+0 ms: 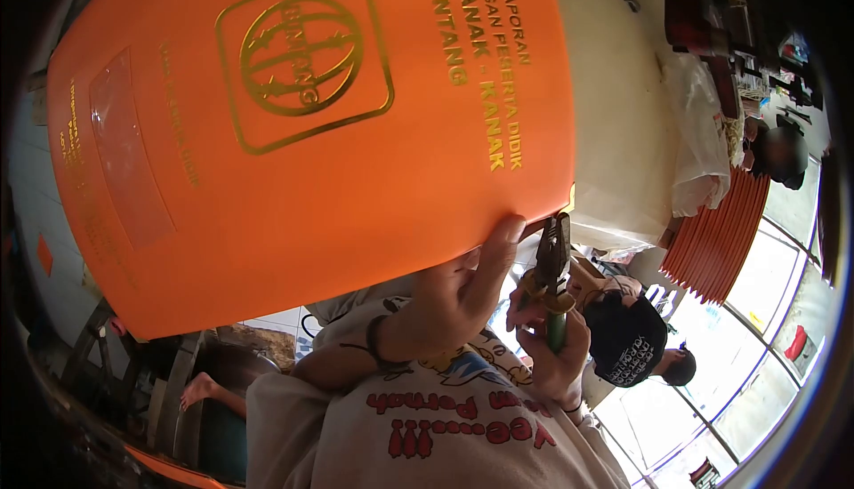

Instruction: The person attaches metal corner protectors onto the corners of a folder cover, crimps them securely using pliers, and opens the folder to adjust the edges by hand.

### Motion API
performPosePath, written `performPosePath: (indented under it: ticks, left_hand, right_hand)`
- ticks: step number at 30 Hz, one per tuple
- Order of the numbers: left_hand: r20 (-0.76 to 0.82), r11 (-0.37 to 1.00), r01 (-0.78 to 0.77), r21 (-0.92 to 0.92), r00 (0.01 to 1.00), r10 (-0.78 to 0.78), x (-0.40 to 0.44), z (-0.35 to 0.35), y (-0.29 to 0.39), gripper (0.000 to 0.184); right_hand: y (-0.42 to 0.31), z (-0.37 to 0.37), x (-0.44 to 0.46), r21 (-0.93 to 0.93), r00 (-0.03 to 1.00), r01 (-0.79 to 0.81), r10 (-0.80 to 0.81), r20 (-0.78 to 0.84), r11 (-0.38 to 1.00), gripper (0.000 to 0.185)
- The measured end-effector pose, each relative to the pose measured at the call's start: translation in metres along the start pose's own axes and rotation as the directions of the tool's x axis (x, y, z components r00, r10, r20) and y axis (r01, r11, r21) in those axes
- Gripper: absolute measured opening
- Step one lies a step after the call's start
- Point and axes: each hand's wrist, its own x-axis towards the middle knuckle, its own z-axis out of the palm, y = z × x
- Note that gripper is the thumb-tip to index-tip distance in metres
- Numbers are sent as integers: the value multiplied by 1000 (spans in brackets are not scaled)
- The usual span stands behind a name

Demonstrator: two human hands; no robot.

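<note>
A big orange folder cover with gold printing and a clear window fills the upper left of the head view. My left hand, with a dark band at its wrist, grips the folder's near edge, thumb on top and the other fingers mostly hidden. In my right hand is a pair of pliers with a green handle, the fingers wrapped round the grips. The pliers' jaws meet the folder's corner. A small gold-coloured corner piece shows there beside the jaws.
Behind the folder lies a pale surface with a crumpled plastic bag. A stack of orange-red covers stands at the right. A person in a black cap is close by, another person farther off. A bare foot shows lower left.
</note>
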Motion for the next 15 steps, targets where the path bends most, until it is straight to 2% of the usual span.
performPosePath:
  ticks: [6,9,15]
  left_hand:
    - [-32,999,16,-42,999,-17,3,5,6,33]
    - [-35,999,-17,-51,999,15,4,4,4,33]
    - [-75,999,26,-33,997,-28,-1,2,4,36]
  right_hand:
    - [-7,-2,2,-77,1000,27,-27,8,997,36]
    - [-6,-3,1,-52,1000,21,-20,17,998,41]
    - [-10,-9,-1,33,998,-42,40,54,999,48]
